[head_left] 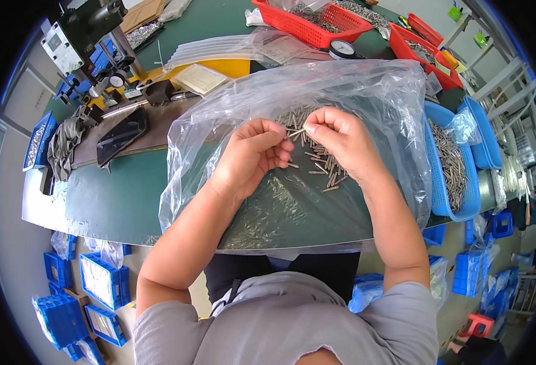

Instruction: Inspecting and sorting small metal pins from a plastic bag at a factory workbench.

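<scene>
Both forearms reach over a clear plastic sheet [213, 176] spread on the green table. Between thumb and forefinger, my right hand [344, 143] pinches a thin metal pin [296, 132]. My left hand [249, 155] is closed opposite it, palm turned inward, its thumb and forefinger at the other end of the pin. Another small metal piece shows by its lower fingers; whether they grip it I cannot tell. Under and between the hands lies a loose heap of similar metal pins [324, 159] on the plastic, partly hidden by my right hand.
To the right stands a blue basket [429, 161] of metal pins. Red baskets [304, 27] and a dial gauge [342, 48] sit at the back. At left are a measuring stand [67, 45] and a black phone [122, 135]. Blue crates [67, 322] rest on the floor.
</scene>
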`<state>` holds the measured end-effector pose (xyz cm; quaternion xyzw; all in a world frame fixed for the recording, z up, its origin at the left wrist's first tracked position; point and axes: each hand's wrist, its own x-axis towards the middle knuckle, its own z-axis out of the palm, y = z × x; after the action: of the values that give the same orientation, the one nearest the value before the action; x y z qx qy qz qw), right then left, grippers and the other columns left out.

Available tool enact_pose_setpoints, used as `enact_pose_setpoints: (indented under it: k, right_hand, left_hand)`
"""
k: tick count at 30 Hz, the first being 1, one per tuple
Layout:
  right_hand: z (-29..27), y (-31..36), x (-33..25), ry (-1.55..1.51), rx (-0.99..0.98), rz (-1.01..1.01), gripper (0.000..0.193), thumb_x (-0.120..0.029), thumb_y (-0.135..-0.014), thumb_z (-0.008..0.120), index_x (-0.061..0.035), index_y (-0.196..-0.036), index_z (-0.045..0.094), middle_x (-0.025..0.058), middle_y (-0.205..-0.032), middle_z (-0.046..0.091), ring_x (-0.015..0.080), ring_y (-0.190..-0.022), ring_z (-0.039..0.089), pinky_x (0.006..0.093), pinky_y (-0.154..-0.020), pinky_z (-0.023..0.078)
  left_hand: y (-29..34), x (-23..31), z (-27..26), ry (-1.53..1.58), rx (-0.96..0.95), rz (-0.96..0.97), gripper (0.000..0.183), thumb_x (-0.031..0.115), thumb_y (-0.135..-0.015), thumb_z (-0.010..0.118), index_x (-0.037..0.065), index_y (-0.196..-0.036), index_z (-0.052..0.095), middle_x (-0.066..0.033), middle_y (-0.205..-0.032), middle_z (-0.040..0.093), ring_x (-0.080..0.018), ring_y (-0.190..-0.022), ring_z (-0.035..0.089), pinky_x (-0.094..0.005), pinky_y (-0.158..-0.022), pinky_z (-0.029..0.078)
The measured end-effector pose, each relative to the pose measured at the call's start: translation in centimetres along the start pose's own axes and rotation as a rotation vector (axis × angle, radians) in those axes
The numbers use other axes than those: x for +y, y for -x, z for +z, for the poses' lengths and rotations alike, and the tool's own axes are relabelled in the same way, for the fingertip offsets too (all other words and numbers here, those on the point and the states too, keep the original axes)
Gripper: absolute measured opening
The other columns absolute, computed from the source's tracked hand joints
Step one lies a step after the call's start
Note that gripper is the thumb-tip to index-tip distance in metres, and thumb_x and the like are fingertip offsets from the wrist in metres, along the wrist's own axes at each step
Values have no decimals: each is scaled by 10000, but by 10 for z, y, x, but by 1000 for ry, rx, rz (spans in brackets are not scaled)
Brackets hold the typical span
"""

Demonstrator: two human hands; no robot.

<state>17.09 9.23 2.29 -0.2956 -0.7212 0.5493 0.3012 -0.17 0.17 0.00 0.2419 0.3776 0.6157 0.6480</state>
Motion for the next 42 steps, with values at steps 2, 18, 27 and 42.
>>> enact_pose_setpoints:
  k: [2,18,27,42]
  right_hand:
    - [3,1,-2,54,-20,-16,136,-123,-860,604,11,-881,600,-12,-786,591,47,-725,502,218,-663,422]
    - [9,1,8,-109,-84,9,100,-104,-834,640,-6,-851,627,-10,-745,595,45,-690,506,214,-636,422]
    - [12,6,-4,-193,-122,131,120,-164,-849,636,-50,-873,613,-40,-767,581,13,-663,467,170,-561,354]
    - [-9,-3,5,-591,-242,361,102,-122,-833,592,-43,-897,584,-4,-752,561,97,-643,521,235,-562,413]
  left_hand:
    - [0,0,0,-5,-16,-2,68,99,-906,526,33,-896,541,-102,-782,619,-174,-639,583,-285,-617,490]
    - [2,-1,3,-9,-52,-9,87,105,-919,529,22,-894,540,-111,-797,631,-177,-655,612,-291,-638,517]
    - [2,-2,4,-16,-71,8,88,101,-917,528,17,-897,540,-111,-807,631,-182,-668,615,-293,-649,517]
    - [1,4,1,-6,84,144,61,90,-897,533,33,-909,550,-109,-811,624,-171,-688,598,-292,-650,505]
